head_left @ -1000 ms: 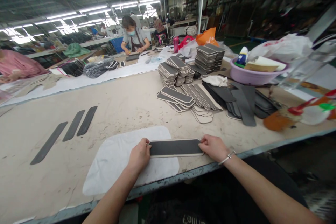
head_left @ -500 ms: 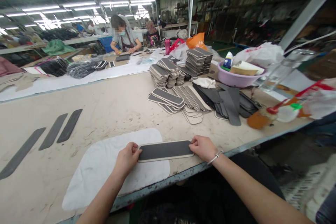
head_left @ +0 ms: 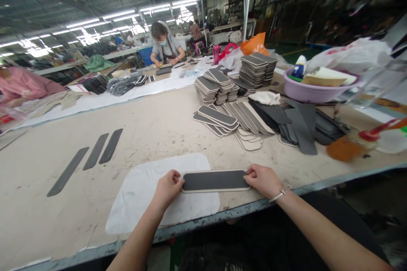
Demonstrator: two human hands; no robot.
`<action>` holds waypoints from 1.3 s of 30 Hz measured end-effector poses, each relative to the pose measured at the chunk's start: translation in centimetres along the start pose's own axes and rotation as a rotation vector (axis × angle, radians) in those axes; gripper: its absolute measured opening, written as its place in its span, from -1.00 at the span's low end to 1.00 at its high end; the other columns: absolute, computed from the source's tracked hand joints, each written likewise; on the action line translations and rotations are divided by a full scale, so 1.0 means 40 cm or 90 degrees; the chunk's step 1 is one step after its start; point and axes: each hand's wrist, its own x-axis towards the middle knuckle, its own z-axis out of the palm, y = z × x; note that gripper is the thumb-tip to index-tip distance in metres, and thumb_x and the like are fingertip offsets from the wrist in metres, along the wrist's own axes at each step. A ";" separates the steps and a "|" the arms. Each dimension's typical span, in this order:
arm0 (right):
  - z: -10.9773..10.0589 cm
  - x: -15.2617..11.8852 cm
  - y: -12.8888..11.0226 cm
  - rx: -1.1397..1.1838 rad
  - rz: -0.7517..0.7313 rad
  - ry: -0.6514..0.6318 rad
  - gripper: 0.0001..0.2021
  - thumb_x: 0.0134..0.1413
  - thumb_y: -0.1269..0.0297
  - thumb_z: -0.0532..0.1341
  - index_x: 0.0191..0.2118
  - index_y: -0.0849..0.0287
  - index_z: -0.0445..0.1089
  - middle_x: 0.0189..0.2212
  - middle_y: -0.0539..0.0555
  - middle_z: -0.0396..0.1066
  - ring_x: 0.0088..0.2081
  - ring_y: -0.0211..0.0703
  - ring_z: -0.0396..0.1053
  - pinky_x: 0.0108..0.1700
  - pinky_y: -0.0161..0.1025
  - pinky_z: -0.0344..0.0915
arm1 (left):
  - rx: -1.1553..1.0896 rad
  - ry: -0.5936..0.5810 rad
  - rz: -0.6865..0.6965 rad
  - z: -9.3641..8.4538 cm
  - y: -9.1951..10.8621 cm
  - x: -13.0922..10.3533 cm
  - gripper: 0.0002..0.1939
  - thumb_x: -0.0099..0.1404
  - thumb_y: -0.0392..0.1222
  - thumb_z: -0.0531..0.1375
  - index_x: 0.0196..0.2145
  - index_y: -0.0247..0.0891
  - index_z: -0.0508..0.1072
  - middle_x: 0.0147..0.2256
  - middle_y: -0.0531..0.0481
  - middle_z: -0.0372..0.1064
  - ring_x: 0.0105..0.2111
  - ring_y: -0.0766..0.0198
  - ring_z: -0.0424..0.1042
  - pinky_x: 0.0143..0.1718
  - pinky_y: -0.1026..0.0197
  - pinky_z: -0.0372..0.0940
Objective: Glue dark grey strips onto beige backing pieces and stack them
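Note:
Between my hands is a long dark grey panel with rounded corners and a pale border point(head_left: 216, 181). My left hand point(head_left: 168, 188) pinches its left end, and my right hand point(head_left: 263, 180), with a bracelet at the wrist, pinches the right end. The panel lies level, partly over a white cloth point(head_left: 133, 197) near the table's front edge. Beyond my right hand are loose bordered panels point(head_left: 218, 118), a fanned row of similar pieces point(head_left: 246, 116) and plain black strips point(head_left: 302, 131). Further left, dark strips point(head_left: 96, 151) rest apart on the table.
Stacks of panels point(head_left: 257, 72) stand at the back of the table point(head_left: 152, 123). To the right are a purple basin point(head_left: 318, 91) with things inside and an orange-brown container with a red top point(head_left: 346, 147). A co-worker point(head_left: 167, 46) bends over a table opposite; a pink sleeve point(head_left: 28, 84) shows far left.
The view has swung left, so everything sits further right in the picture, and a person in pink has come in at the left. Both hands keep their hold on the panel.

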 end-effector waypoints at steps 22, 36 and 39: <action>-0.006 -0.004 -0.006 0.008 -0.007 0.017 -0.90 -0.12 0.29 0.20 -0.41 0.17 0.39 -0.54 -0.03 0.46 -0.42 -0.25 0.40 -0.36 -0.37 0.19 | 0.029 -0.053 -0.015 -0.001 0.003 -0.005 -0.85 0.10 -0.15 0.12 -0.37 -0.26 0.38 -0.50 0.04 0.44 -0.46 0.26 0.44 -0.40 0.29 0.22; -0.008 0.005 -0.008 -0.012 0.017 0.007 -0.90 -0.16 0.30 0.22 -0.42 0.18 0.38 -0.53 -0.04 0.46 -0.44 -0.28 0.39 -0.40 -0.40 0.18 | 0.001 -0.080 -0.024 0.004 -0.010 0.007 -0.87 0.09 -0.15 0.10 -0.38 -0.23 0.33 -0.56 0.09 0.41 -0.52 0.28 0.43 -0.47 0.31 0.21; -0.022 -0.002 -0.009 -0.034 0.002 0.000 -0.90 -0.10 0.29 0.20 -0.41 0.18 0.39 -0.53 -0.02 0.45 -0.43 -0.26 0.39 -0.37 -0.38 0.19 | -0.003 -0.091 -0.026 0.003 -0.007 0.008 -0.90 0.10 -0.18 0.11 -0.39 -0.23 0.31 -0.56 0.09 0.40 -0.53 0.30 0.42 -0.48 0.32 0.21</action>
